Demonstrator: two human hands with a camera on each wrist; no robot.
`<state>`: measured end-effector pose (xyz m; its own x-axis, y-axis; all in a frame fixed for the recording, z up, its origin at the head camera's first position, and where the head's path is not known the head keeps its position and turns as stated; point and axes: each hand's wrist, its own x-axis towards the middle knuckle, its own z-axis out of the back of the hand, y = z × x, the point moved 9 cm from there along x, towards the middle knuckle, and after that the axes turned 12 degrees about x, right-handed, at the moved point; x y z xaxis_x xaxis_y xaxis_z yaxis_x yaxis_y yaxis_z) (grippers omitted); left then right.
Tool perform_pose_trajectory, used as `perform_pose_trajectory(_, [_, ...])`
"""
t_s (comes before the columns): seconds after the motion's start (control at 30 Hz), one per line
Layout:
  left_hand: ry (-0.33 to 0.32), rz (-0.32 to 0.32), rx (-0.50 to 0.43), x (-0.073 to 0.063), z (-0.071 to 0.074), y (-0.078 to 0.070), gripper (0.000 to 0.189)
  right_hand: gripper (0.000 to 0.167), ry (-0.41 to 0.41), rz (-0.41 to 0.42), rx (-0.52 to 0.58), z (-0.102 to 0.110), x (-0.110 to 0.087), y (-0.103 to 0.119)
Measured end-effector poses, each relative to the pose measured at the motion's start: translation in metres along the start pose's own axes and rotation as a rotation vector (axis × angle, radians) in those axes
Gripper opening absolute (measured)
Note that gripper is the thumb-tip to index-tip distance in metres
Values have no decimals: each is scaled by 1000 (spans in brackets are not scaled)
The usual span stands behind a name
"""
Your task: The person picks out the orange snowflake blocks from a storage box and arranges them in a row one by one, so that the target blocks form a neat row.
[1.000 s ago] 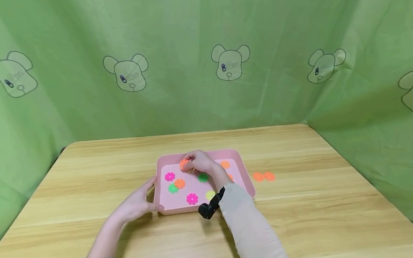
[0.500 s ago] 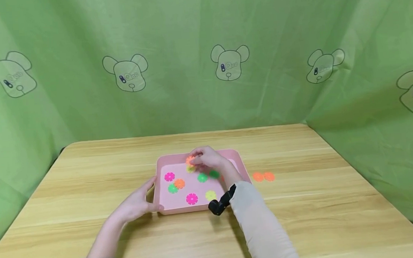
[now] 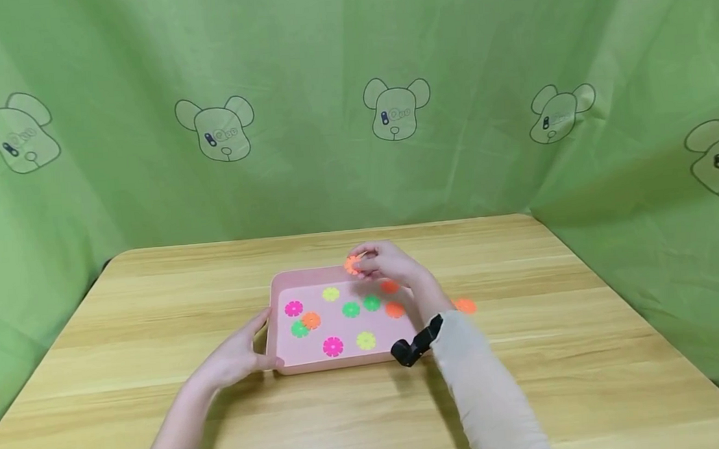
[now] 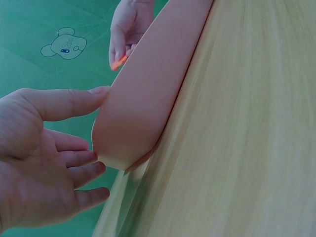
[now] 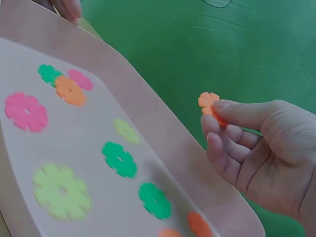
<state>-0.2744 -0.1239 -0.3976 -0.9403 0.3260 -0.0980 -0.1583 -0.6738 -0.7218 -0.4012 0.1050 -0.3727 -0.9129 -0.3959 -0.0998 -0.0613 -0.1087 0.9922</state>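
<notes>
Between the thumb and fingers of my right hand [image 3: 393, 263] is an orange interlocking disc [image 3: 352, 265], flower-shaped with slots round its edge. It is raised over the far rim of a pink tray [image 3: 306, 366]. In the right wrist view the pinched disc [image 5: 207, 100] shows its notched edge; it may be more than one piece. My left hand [image 3: 238, 355] rests at the tray's left end, thumb on the near corner, fingers extended and spread along the outer wall. Inside the tray lie several flat discs: pink [image 3: 333, 347], yellow [image 3: 366, 341], green [image 3: 351, 310] and orange [image 3: 395, 309].
An orange disc [image 3: 465, 306] lies on the wooden table [image 3: 546, 350] to the right of the tray, partly behind my right forearm. A green curtain [image 3: 313, 179] with bear-head drawings hangs behind the table and at both sides.
My right hand has lifted the orange disc and carried it right and away from me, from inside the tray to above its far rim. My left hand stays at the tray's left end.
</notes>
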Motion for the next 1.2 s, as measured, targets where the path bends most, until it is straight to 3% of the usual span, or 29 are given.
perform_pose_trajectory(0.4, [-9,-5,-10,0,-1,-3,98,40,-42,35,100,54,-31,10])
perform_pose_trajectory(0.77, [-8,8,-22,-2,-4,2,99,31,-91,67,216,108,-69,-1])
perform_pose_trajectory(1.2, [-19,-5,-12,-4,-1,-2,99,40,-150,19,142,154,-109,-20])
